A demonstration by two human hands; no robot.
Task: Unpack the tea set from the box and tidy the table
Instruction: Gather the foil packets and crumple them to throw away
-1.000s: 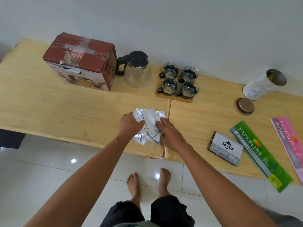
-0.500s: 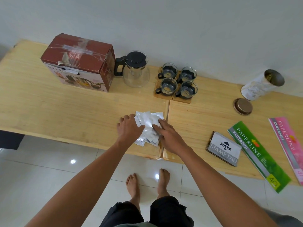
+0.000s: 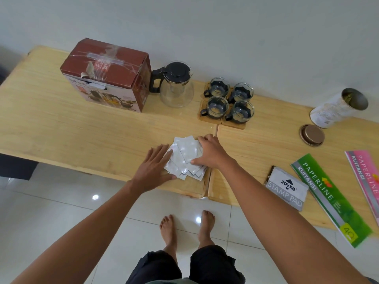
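A pile of silver foil sachets [image 3: 185,154] lies near the table's front edge, by the seam between the two tabletops. My left hand [image 3: 155,167] rests flat against the pile's left side with its fingers spread. My right hand [image 3: 211,152] curls over the right side, fingers on the far edge and thumb on the near edge. At the back stand the red tea set box [image 3: 106,72], taped shut on top, a glass teapot [image 3: 176,87] with a black lid, and several glass cups [image 3: 227,101] on wooden coasters.
On the right lie a tipped white tin [image 3: 336,109], its bronze lid [image 3: 311,134], a stamp pad [image 3: 287,188], a green receipt book [image 3: 330,197] and a pink one [image 3: 365,177]. The wooden table [image 3: 61,128] ends close in front of me, with a tiled floor below.
The sachets have been drawn into a tighter pile. My right hand has moved to the pile's far right edge, and my left hand has flattened out at its left side.
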